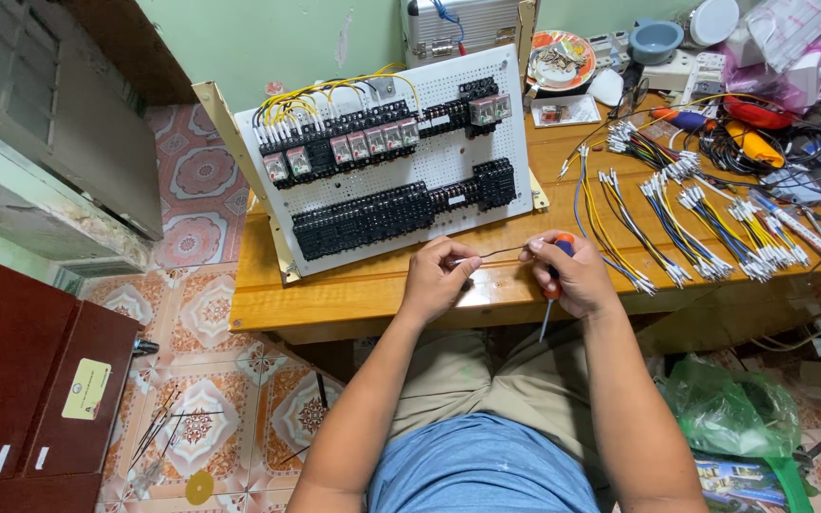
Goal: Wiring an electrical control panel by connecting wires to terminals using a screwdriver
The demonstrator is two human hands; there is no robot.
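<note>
Both hands are up at the near edge of the varnished wooden workbench (382, 285), and strung between them is a short thin dark wire (498, 252). The left hand (436, 277) has thumb and fingertips pinched together on the wire's left end, just below the white perforated mounting panel (448, 161) that leans back on its frame. The right hand (572, 275) pinches the wire's other end, so the wire runs nearly level from one pinch to the other, sagging hardly at all, above the bench edge.

That right hand is doing double duty: its curled fingers are also clamped on an orange-and-blue-handled screwdriver (552, 285), handle top poking out by the thumb, steel shaft pointing down past the bench edge toward the lap.

On the panel, two rows of black relay sockets and terminal blocks (372, 217), with yellow wires looping (334, 90) over the top row. To the right of the hands, well apart from the held wire, lie bundles of blue, yellow and black wires with white ferrules (705, 223), fanned across the benchtop.
</note>
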